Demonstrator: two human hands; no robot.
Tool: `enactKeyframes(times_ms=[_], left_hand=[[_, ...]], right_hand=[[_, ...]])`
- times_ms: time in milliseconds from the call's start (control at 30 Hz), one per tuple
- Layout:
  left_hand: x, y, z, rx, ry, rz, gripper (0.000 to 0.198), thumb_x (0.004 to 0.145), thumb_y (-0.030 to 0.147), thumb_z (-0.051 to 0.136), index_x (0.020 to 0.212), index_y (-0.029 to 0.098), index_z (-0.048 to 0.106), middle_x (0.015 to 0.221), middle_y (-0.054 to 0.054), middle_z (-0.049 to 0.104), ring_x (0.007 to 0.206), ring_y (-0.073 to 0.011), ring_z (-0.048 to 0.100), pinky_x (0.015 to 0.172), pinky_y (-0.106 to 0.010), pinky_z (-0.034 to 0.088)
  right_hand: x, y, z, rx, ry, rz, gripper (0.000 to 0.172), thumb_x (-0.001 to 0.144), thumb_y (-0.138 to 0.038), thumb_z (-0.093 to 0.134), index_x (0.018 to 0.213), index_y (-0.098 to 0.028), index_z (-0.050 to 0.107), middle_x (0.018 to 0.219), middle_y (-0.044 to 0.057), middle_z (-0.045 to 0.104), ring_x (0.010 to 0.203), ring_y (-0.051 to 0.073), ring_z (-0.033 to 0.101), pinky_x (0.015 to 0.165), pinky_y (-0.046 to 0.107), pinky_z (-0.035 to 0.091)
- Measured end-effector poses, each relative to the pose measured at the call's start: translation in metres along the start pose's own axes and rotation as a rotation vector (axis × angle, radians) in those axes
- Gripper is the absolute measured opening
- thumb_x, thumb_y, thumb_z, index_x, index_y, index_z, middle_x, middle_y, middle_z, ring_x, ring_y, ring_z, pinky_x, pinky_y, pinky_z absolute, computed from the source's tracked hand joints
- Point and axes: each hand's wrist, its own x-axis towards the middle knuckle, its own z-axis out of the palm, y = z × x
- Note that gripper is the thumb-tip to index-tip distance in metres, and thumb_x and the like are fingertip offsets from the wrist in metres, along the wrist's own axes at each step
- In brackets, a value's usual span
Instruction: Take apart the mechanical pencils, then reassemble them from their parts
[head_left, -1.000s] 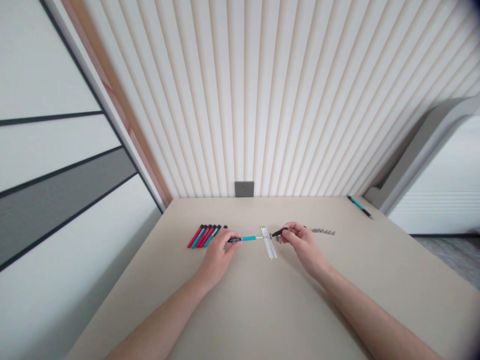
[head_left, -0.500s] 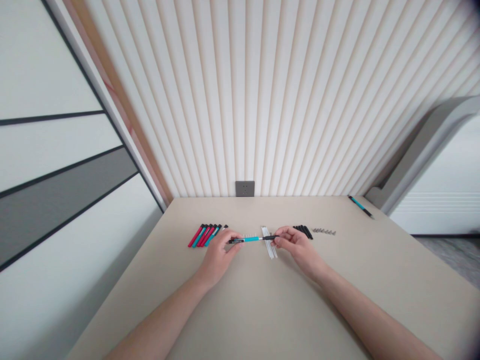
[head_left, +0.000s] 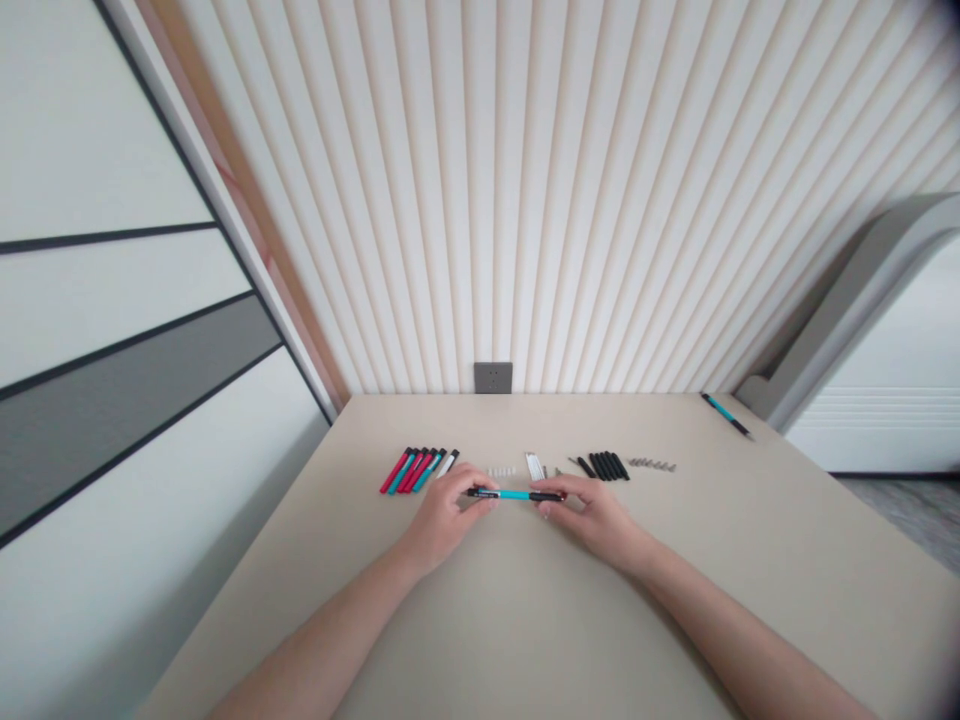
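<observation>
A: What moved? The teal-and-black pen (head_left: 516,494) came toward me, off the white strips (head_left: 534,466).
B: Axis?
A: Crosswise, left-right, just in front of the strips. My left hand (head_left: 450,514) and right hand (head_left: 592,512) each pinch one end.

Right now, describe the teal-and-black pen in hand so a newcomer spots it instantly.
On the beige table below the grey wall socket, the teal-and-black pen lies level between the left hand and right hand, gripped near its ends. The pen row to its left and the lone far-corner pen are untouched.
</observation>
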Motion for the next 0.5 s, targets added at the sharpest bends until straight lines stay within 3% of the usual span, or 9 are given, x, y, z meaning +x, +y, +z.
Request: enactKeyframes(times_ms=[167,433,500], left_hand=[[-0.002,0.001,0.003,0.007,-0.049,0.006,0.005,0.084,0.021,0.064,0.089,0.020,0.067,0.088,-0.003,0.067,0.085,-0.0184,0.062,0.079,-0.029,0.048],[0.000,0.003,0.000,0.053,0.042,-0.019,0.009,0.083,0.023,0.067,0.092,0.021,0.067,0.089,-0.003,0.067,0.082,-0.0178,0.060,0.079,-0.028,0.048],[0.000,0.002,-0.002,0.065,0.062,-0.008,0.009,0.083,0.023,0.066,0.092,0.021,0.067,0.088,-0.003,0.067,0.082,-0.0178,0.060,0.079,-0.029,0.048]], right_hand=[[-0.001,-0.010,0.003,-0.084,-0.059,-0.062,0.026,0.090,-0.033,0.055,0.109,-0.026,0.071,0.100,0.004,0.074,0.090,0.021,0.065,0.081,0.032,0.050],[0.000,-0.003,-0.002,-0.093,0.039,-0.019,0.024,0.090,-0.036,0.055,0.103,-0.023,0.072,0.094,0.006,0.073,0.084,0.021,0.065,0.066,0.028,0.050],[0.001,0.000,-0.003,-0.093,0.058,-0.020,0.024,0.090,-0.036,0.056,0.102,-0.023,0.072,0.093,0.006,0.073,0.084,0.021,0.065,0.068,0.028,0.050]])
